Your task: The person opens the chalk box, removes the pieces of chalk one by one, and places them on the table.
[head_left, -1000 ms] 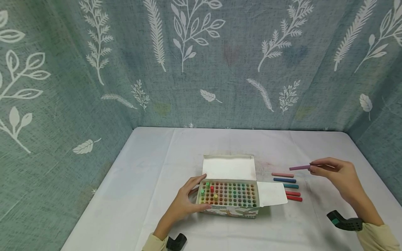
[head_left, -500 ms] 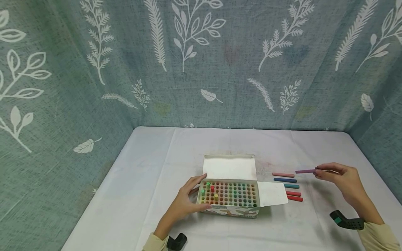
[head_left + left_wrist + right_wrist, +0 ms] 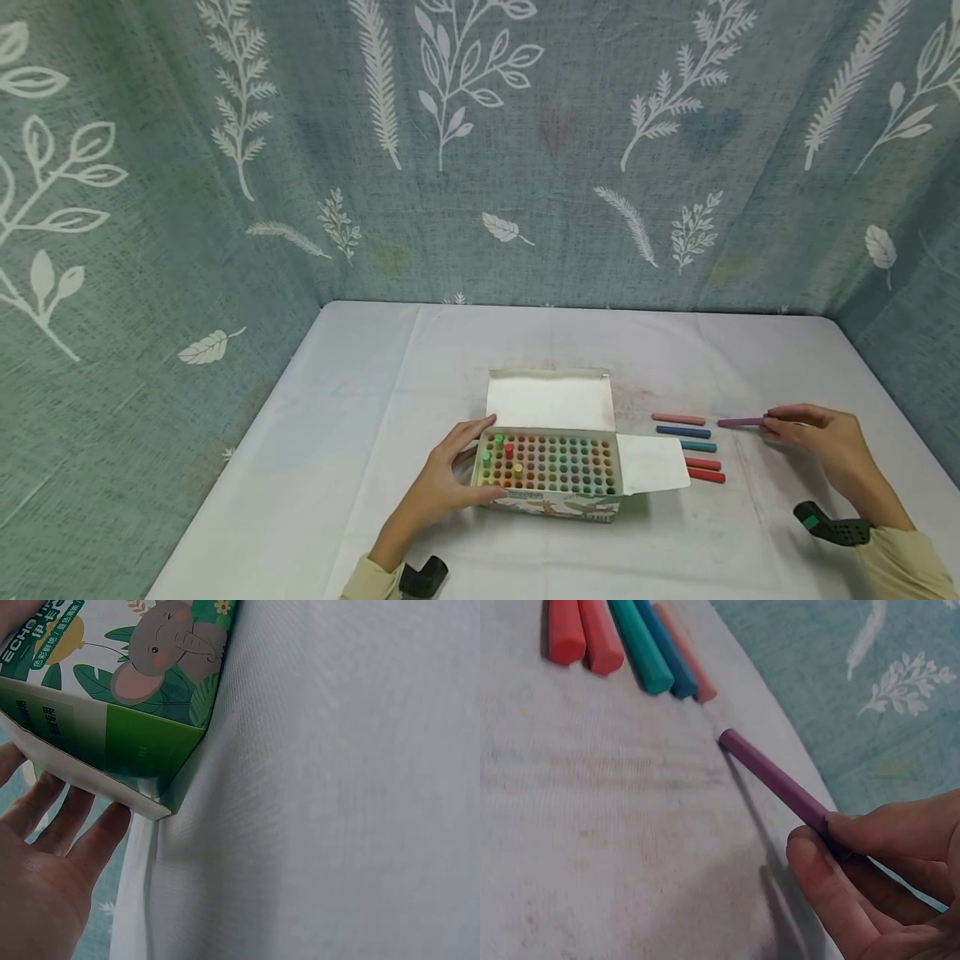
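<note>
An open chalk box (image 3: pixel 545 462) stands on the white cloth, its inside a grid of holes with several coloured sticks upright at the left. My left hand (image 3: pixel 448 475) grips its left end, thumb along the front and a finger at the back corner. In the left wrist view, fingertips (image 3: pixel 112 817) lie against the edge of the printed box (image 3: pixel 161 652). My right hand (image 3: pixel 817 437) pinches a purple chalk stick (image 3: pixel 776 776) by one end between thumb and fingers. The stick's other end is low over the cloth, right where its shadow meets it.
Left of the purple stick lies a row of loose chalk sticks: pink (image 3: pixel 678 418), blue (image 3: pixel 683 432), teal (image 3: pixel 699 447) and two red ones (image 3: pixel 706 476). The box's side flap (image 3: pixel 652 464) overlaps some of their ends. A leaf-patterned curtain (image 3: pixel 555 167) hangs behind the table.
My right hand has moved down and to the right, lowering the purple chalk stick toward the cloth. The left hand stays on the box.
</note>
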Motion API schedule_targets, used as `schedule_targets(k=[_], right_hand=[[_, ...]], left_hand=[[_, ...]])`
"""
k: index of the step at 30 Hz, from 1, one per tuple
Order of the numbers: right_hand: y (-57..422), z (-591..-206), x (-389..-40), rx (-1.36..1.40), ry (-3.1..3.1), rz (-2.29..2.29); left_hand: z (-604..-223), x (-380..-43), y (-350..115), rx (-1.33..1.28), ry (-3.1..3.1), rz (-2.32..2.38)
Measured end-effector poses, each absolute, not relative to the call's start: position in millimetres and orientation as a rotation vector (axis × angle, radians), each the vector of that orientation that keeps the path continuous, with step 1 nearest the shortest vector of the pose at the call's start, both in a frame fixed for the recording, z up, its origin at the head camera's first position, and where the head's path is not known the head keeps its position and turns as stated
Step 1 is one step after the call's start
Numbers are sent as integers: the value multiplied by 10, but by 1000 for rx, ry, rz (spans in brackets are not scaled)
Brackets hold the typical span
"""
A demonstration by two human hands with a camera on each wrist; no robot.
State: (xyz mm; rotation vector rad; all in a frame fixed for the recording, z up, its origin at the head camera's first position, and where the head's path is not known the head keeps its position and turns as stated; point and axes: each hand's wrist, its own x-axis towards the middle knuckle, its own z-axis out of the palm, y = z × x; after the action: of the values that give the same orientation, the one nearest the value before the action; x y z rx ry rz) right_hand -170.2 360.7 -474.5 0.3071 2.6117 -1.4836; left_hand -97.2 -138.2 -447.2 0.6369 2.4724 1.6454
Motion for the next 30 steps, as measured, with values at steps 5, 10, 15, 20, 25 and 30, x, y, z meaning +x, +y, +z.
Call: schedule_targets(k=[5, 10, 15, 20, 25, 30], right_hand=[[3650, -4797, -1715, 331, 2542, -1522], [3670, -4823, -1709, 308, 2556, -1514], [3673, -4834, -1716, 326, 2610, -1441], [3669, -4844, -1719, 349, 2646, -1388], [3639, -4833, -1708, 350, 2707, -1369], [3576, -4796, -1694, 316, 2789, -1342]], left_hand=[[-4468, -964, -1382, 629, 2474, 1641], [-4473, -962, -1381, 629, 2471, 1643], [-4484, -964, -1383, 626, 2470, 1648], [-4489, -961, -1381, 618, 2479, 1635], [-4485, -956, -1377, 613, 2484, 1630], [-4490, -956, -1380, 610, 2492, 1625]])
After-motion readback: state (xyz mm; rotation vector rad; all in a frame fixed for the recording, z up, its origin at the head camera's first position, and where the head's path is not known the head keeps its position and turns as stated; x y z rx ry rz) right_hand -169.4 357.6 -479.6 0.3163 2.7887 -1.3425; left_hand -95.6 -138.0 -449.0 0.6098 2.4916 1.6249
